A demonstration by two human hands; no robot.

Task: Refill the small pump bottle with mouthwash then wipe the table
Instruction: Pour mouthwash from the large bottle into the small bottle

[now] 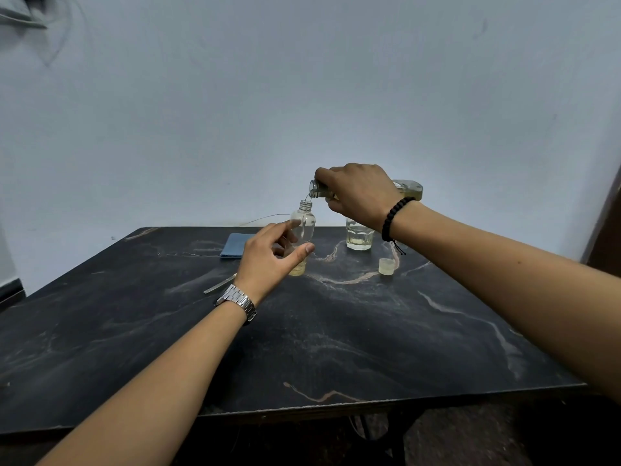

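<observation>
At frame centre, the right hand [359,193] tips a mouthwash bottle [408,189] over the small bottle [303,227]. The left hand [268,260] steadies it on the desk [336,331].

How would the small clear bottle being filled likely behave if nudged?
The small bottle looks tall, narrow and nearly empty, with liquid only at its base, so probably light and tippy. Its neck is open, so tipping would likely spill. The left hand steadies it.
</observation>
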